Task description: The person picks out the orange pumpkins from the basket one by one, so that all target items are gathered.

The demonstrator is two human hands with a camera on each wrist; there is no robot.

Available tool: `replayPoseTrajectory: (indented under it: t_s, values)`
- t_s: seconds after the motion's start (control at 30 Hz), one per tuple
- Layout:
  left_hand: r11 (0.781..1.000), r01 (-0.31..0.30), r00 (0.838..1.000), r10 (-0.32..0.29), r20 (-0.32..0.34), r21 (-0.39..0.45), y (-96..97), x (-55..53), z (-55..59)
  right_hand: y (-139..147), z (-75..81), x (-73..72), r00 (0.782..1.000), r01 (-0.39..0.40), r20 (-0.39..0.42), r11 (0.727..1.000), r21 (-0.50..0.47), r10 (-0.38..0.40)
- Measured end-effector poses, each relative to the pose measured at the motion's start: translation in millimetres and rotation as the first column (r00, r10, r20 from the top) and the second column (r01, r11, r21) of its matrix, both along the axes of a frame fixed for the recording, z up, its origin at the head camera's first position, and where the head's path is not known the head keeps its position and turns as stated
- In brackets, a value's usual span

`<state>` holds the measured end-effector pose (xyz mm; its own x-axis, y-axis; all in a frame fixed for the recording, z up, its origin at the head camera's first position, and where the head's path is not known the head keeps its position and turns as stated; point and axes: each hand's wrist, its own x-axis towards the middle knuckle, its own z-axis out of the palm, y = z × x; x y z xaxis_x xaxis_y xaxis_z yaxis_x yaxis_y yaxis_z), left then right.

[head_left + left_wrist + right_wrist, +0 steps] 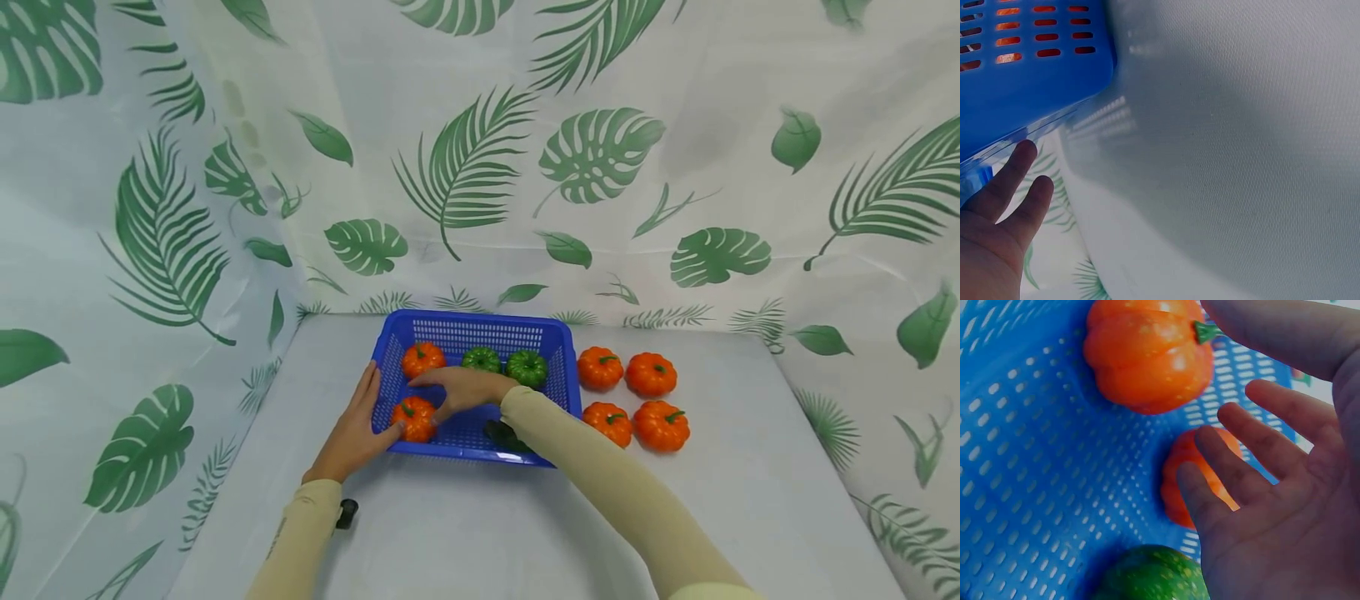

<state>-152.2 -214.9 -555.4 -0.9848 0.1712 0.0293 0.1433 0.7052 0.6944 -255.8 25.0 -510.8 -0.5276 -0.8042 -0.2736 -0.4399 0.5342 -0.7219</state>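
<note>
Two orange toy pumpkins, a far one (423,360) and a near one (414,419), sit in the left part of a blue plastic basket (480,455). Two green toy pumpkins, one (482,359) beside the other (527,367), lie along its far side. My right hand (468,390) is inside the basket by the near orange pumpkin, its fingers spread and the palm holding nothing in the right wrist view. At the basket's left side, my left hand (356,437) rests with straight fingers against the rim, its thumb reaching the near corner beside that pumpkin.
Several orange pumpkins stand on the white table (465,533) right of the basket, one of them (661,426) farthest towards the front. A leaf-printed sheet (480,275) hangs behind the table. A black object (347,514) shows at my left wrist.
</note>
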Motion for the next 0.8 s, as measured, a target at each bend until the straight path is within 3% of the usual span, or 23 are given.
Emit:
replayPoseTrajectory:
  t_s: [0.33,0.8]
  values:
    - [1.0,-0.001,1.0,0.001,-0.013,0.013,3.5,0.0,3.3,-12,-11.8,0.7,0.999,-0.042,-0.028,0.994,0.098,0.045]
    - [1.0,-0.008,1.0,0.008,-0.014,0.004,0.9,0.5,0.4,-19,-18.8,0.5,0.997,-0.042,-0.06,0.997,0.071,0.046]
